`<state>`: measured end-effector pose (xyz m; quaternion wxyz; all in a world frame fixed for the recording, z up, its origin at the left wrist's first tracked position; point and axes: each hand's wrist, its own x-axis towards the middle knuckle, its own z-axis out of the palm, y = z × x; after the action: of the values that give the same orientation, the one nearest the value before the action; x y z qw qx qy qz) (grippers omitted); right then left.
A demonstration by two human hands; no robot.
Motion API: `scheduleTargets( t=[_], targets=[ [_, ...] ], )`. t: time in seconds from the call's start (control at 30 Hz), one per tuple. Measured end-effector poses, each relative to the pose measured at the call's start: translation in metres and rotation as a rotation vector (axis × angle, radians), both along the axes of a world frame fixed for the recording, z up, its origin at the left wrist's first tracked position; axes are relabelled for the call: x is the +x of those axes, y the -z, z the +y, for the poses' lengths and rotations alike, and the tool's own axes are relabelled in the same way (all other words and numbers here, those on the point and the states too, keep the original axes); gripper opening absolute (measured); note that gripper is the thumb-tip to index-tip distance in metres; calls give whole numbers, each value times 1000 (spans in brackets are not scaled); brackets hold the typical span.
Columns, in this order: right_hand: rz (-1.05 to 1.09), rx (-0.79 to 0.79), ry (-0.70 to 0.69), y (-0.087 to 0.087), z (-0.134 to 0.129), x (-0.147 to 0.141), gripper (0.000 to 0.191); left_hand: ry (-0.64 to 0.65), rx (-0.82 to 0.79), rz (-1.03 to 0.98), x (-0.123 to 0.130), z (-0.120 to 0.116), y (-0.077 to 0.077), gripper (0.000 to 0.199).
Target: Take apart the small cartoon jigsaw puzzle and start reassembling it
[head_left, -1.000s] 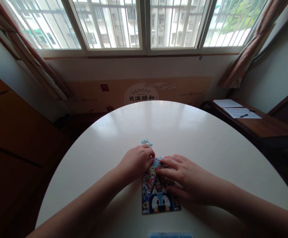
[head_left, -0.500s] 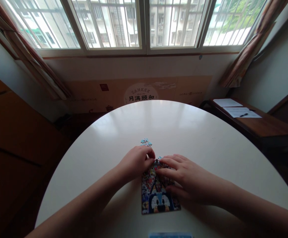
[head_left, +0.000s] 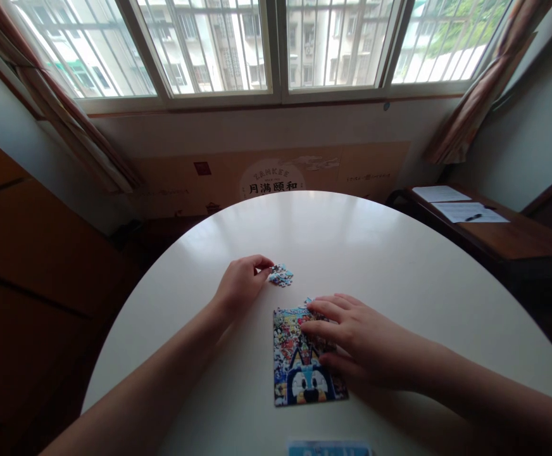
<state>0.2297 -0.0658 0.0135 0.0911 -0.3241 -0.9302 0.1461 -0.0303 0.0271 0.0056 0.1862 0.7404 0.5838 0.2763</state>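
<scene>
Jigsaw puzzle (head_left: pixel 301 358)'s lying flat on the round white worktop (head_left: pixel 375 253), with the person's right hand (head_left: pixel 352 332) spread loosely over its right side. Left hand (head_left: pixel 244 278) is at the little pile of loose pieces (head_left: pixel 283 276) past the puzzle, fingers curled in, can't really tell if it's pinching one.

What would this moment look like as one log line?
left hand: at loose pieces | right hand: spread over puzzle | surface: white table
</scene>
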Motion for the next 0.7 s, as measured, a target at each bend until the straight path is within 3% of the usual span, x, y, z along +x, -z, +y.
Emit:
scheduleTargets(
  t=[0.27, 0.5, 0.6, 0.7],
  targets=[
    [-6, -6, 1, 0, -1, 0, 45, -9, 7, -6, 2, 3, 8, 15],
    [8, -9, -6, 1, -1, 1, 46, -74, 59, -31, 0, 3, 8, 31],
    [-8, -14, 14, 4, -2, -3, 47, -15, 149, 42, 6, -7, 3, 25],
    [-34, -2, 42, 10, -3, -8, 51, 121, 179, 121, 17, -23, -3, 21]
  ],
)
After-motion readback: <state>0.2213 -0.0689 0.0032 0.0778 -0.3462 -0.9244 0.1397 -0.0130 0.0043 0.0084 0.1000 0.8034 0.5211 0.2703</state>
